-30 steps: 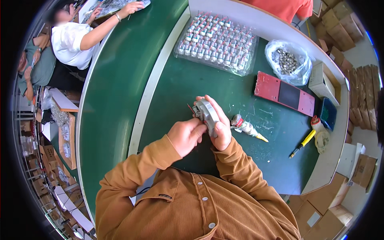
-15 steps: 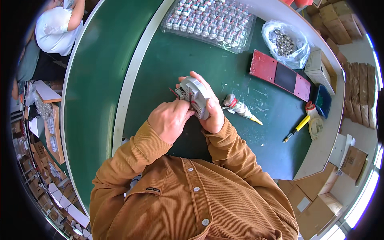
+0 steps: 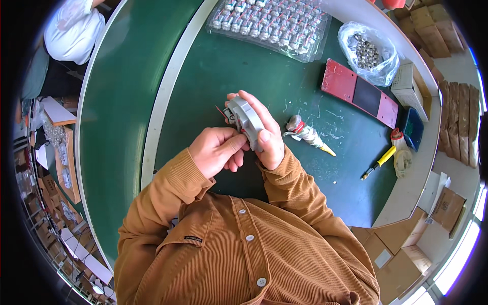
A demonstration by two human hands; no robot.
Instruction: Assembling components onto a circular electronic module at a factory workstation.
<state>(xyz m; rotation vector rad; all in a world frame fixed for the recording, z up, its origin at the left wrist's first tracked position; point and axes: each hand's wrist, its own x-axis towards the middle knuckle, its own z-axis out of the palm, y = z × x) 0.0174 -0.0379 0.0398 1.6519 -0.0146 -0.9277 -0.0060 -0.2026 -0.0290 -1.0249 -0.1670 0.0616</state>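
Since half a second ago our left hand (image 3: 214, 151) has curled its fingers further in at the lower end, and the grey housing (image 3: 248, 120) has turned more edge-on, so we see less of its inner side. Our right hand (image 3: 273, 144) stays curved round the outer side, thumb on the near edge, holding the piece firmly. The left has thumb and forefinger drawn together against the lower part of the inner side — whether they grip anything there, we cannot tell.

The housing sits between our two hands, above the worktop (image 3: 203, 96); its long axis slants from upper left to lower right, the inner side turned left toward the left hand. The right hand is the nearer one, lying along it. One thin red wire (image 3: 219, 110) sticks out at its upper left.

Outward, we count one wrapped bottle (image 3: 309, 134) with a yellow tip, right of the right hand; one yellow-handled tool (image 3: 387, 155), farther right; one red board (image 3: 339, 81) with a dark panel; one blue tray (image 3: 413, 129); and one white box (image 3: 404, 85). Beyond lie one clear bag (image 3: 389, 72) of small metal pieces (image 3: 367, 55) and one clear plastic tray (image 3: 321, 44) with rows of metal cylinders (image 3: 267, 24) — both contents too many and too small for us to count surely
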